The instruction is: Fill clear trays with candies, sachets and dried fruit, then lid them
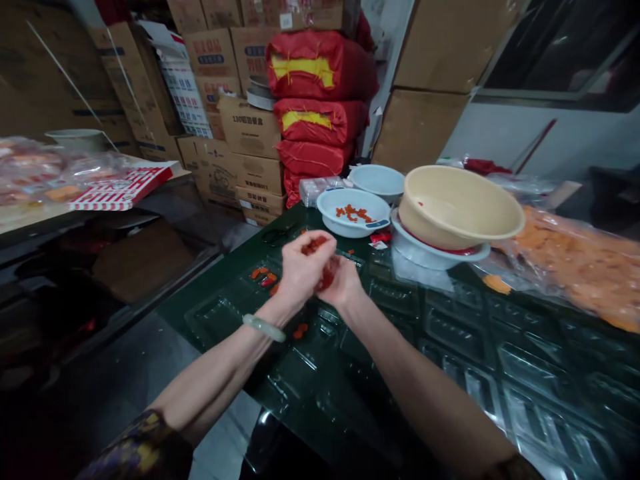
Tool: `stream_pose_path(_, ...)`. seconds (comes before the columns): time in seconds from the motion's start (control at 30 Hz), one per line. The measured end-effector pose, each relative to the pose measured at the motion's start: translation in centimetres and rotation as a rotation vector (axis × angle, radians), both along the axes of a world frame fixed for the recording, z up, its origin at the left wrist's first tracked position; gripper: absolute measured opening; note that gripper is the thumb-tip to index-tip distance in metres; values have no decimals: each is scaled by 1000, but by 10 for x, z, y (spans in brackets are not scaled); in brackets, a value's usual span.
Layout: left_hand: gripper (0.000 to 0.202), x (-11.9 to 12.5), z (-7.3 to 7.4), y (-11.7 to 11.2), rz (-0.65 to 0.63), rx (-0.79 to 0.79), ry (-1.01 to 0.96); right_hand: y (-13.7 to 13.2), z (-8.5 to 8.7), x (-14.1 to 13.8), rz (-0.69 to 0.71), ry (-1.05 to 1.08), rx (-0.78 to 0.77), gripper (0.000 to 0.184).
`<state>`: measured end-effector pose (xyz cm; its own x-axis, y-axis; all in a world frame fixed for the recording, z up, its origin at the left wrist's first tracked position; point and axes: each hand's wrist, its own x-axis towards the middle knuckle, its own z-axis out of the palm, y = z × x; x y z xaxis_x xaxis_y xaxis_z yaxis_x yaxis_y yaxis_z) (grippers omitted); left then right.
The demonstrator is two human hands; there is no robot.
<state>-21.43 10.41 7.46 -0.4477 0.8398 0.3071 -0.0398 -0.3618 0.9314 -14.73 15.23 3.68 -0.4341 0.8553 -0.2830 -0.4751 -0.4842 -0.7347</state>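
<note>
The left hand (pixel 306 263) and cupped right hand (pixel 343 283) close together around orange-red pieces (pixel 314 245) inward of the tabletop's (pixel 235 268) left edge; staying low over the clear trays (pixel 457 330) should limit spillage.

Trays (pixel 455 333) on table (pixel 240 270); bowl (pixel 345 229) behind (pieces (pixel 354 213) inside); basins (pixel 430 213) right of bowl; cartons (pixel 250 137) beyond.

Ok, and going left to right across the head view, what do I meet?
Striped box, bangle, left hand, right hand, cream basin, bagged orange pieces.
</note>
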Motion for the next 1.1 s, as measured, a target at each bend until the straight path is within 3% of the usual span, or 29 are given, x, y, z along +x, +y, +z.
stream_pose_path(0.07, 16, -12, 10, 0, -104, -111, -326, 19, 0, 14, 93, -353, 104, 14)
stream_pose_path(0.13, 22, -28, 18, -5, -175, -156, -492, 42, -2, 24, 106, -534, 180, 11)
stream_pose_path(0.23, 27, -50, 20, -22, -189, -198, -552, 75, -12, 26, 42, -732, 302, 9)
stream_pose_path(0.43, 22, -77, -1, -51, -101, -266, -577, 113, -34, 5, 73, -1096, 507, 21)
stream_pose_path(0.73, 13, -103, -12, -84, -6, -249, -691, 121, -18, 36, 113, -1180, 544, 20)
stream_pose_path(0.97, 9, -98, -21, -94, -38, -274, -747, 119, -27, 20, 155, -1238, 509, 30)
stream_pose_path(1.1, 7, -100, -23, -97, -25, -277, -752, 124, -23, 30, 192, -1260, 474, 23)
